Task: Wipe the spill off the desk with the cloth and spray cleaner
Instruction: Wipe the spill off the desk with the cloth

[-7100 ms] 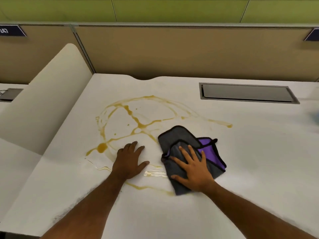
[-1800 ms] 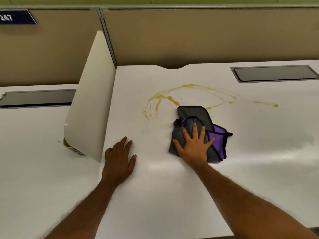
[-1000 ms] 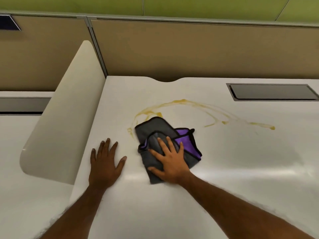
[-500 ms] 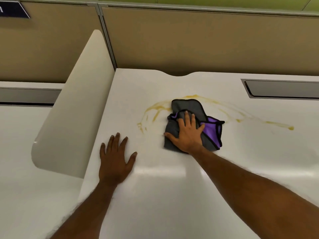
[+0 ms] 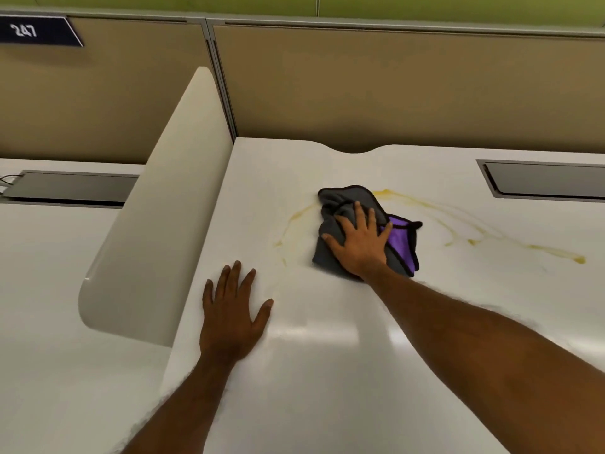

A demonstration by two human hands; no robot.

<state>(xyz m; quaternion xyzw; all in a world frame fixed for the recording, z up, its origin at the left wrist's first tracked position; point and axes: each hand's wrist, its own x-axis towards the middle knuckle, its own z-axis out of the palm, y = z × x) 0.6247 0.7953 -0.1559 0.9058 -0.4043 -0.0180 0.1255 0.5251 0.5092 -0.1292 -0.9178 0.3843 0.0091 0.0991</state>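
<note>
A grey cloth with a purple side and black trim (image 5: 340, 204) lies bunched on the white desk (image 5: 327, 371). My right hand (image 5: 360, 244) presses flat on it with fingers spread. Thin yellow-brown streaks of the spill (image 5: 553, 252) run right of the cloth, and fainter ones (image 5: 296, 217) curve to its left. My left hand (image 5: 234, 314) rests palm-down on the desk, nearer me and to the left, holding nothing. No spray cleaner is in view.
A cream rounded divider panel (image 5: 154, 231) stands along the desk's left edge. Tan partition walls (image 5: 393, 86) close the back. A grey cable hatch (image 5: 543, 180) sits at the back right, and another hatch (image 5: 68, 190) lies on the neighbouring desk.
My right hand has pushed the cloth away from me over the spill's upper left loop, leaving fainter streaks there. Much of the spill seen seven seconds ago is gone. My left hand stays planted.
</note>
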